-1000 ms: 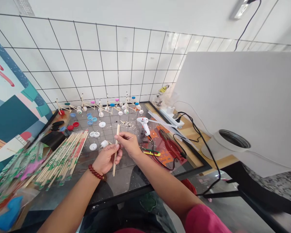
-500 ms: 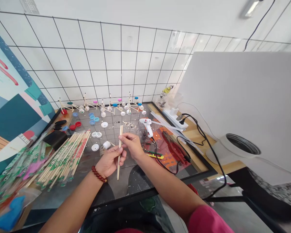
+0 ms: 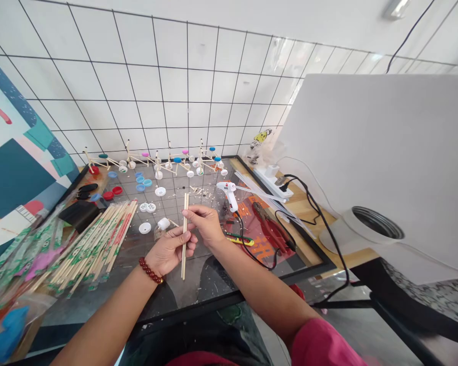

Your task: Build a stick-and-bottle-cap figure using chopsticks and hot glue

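Observation:
My left hand (image 3: 170,249) and my right hand (image 3: 206,223) both grip a pair of wooden chopsticks (image 3: 183,256) held upright above the glass table (image 3: 198,290). The left hand, with a red bead bracelet on its wrist, pinches the lower half. The right hand pinches the sticks a little higher, near the top half. The chopsticks' upper tip reaches toward the scattered bottle caps (image 3: 143,184). A white glue gun (image 3: 229,193) lies just right of my right hand.
Wrapped chopsticks (image 3: 95,244) lie piled at the left. Stick-and-cap models (image 3: 164,162) line the tiled wall. Red pliers (image 3: 269,226), a yellow-green cutter (image 3: 238,239), black cable (image 3: 320,218) and a power strip (image 3: 270,180) lie at the right, beside a white board (image 3: 381,152).
The hands and chopsticks stay together almost unmoved; the view shifted slightly, and the fingers adjusted a little on the sticks.

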A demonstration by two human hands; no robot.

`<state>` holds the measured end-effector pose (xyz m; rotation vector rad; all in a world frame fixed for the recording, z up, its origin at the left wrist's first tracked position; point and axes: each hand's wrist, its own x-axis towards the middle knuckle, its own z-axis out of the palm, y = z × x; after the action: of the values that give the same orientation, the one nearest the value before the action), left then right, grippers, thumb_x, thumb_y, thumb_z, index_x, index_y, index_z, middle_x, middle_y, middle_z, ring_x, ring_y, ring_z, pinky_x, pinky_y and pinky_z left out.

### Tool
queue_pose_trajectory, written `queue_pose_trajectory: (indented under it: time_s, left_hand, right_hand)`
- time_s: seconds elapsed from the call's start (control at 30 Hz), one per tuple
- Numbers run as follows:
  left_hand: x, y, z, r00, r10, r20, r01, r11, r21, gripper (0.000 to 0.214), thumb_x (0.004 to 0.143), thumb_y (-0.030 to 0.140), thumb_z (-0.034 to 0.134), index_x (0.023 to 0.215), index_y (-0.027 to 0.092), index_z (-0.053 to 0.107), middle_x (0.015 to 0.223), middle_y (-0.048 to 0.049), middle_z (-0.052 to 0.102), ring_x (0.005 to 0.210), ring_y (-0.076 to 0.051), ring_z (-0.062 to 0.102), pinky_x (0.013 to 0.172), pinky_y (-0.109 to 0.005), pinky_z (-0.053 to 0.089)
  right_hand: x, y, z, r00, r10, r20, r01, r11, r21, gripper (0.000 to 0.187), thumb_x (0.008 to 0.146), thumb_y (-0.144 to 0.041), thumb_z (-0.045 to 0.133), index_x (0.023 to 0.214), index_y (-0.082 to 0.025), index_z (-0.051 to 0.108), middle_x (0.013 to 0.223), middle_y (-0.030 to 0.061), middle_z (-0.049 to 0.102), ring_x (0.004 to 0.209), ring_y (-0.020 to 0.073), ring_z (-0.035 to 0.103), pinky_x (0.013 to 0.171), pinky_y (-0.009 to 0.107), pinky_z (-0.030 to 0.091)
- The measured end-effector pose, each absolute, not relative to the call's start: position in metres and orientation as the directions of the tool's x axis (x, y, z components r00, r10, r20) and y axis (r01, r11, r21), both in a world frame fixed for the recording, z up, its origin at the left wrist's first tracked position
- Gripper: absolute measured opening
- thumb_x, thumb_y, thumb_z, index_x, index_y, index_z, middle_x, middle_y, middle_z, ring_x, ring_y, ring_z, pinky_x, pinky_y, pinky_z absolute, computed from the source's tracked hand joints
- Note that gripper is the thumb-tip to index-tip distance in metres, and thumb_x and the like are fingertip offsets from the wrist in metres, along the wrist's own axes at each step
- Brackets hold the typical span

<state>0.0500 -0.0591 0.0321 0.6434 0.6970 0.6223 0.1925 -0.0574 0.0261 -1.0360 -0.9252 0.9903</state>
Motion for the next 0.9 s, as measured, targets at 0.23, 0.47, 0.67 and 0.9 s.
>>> queue_pose_trajectory:
  time_s: [0.23, 0.47, 0.67, 0.9]
  left_hand:
    - [0.049, -0.058, 0.031, 0.606, 0.698, -0.382, -0.289, 0.64, 0.711, 0.015, 0.083, 0.003, 0.082, 0.09, 0.016, 0.082, 0.07, -0.0053, 0.074, 0.059, -0.014, 0.068, 0.054, -0.02, 0.06]
    - [0.051, -0.062, 0.039, 0.592, 0.71, -0.38, -0.263, 0.616, 0.742, 0.02, 0.094, 0.007, 0.072, 0.083, 0.02, 0.082, 0.072, -0.0057, 0.075, 0.058, -0.013, 0.068, 0.052, -0.018, 0.06]
    - [0.052, -0.057, 0.043, 0.529, 0.769, -0.359, -0.335, 0.577, 0.745, 0.024, 0.097, 0.012, 0.07, 0.076, 0.019, 0.075, 0.067, -0.003, 0.068, 0.051, -0.009, 0.058, 0.044, -0.016, 0.051]
    - [0.05, -0.055, 0.041, 0.536, 0.769, -0.348, -0.368, 0.583, 0.724, 0.017, 0.085, 0.007, 0.082, 0.074, 0.018, 0.074, 0.068, -0.006, 0.066, 0.053, -0.01, 0.057, 0.046, -0.018, 0.05]
  right_hand:
    - [0.192, -0.061, 0.032, 0.275, 0.961, 0.034, -0.279, 0.113, -0.953, 0.04, 0.056, -0.056, 0.097, 0.073, -0.024, 0.079, 0.067, -0.0018, 0.069, 0.053, 0.0142, 0.059, 0.05, 0.028, 0.05]
    - [0.192, -0.059, 0.033, 0.285, 0.959, 0.009, -0.281, 0.093, -0.955, 0.044, 0.053, -0.058, 0.099, 0.069, -0.024, 0.076, 0.061, -0.0037, 0.063, 0.051, 0.0126, 0.054, 0.049, 0.027, 0.044]
    - [0.191, -0.057, 0.027, 0.223, 0.97, 0.093, -0.264, 0.152, -0.952, 0.041, 0.062, -0.06, 0.095, 0.069, -0.024, 0.076, 0.061, -0.0028, 0.065, 0.058, 0.0134, 0.057, 0.06, 0.029, 0.051]
    - [0.189, -0.058, 0.026, 0.217, 0.97, 0.105, -0.262, 0.162, -0.951, 0.033, 0.067, -0.056, 0.091, 0.072, -0.025, 0.079, 0.066, -0.0006, 0.069, 0.064, 0.0151, 0.06, 0.066, 0.031, 0.053]
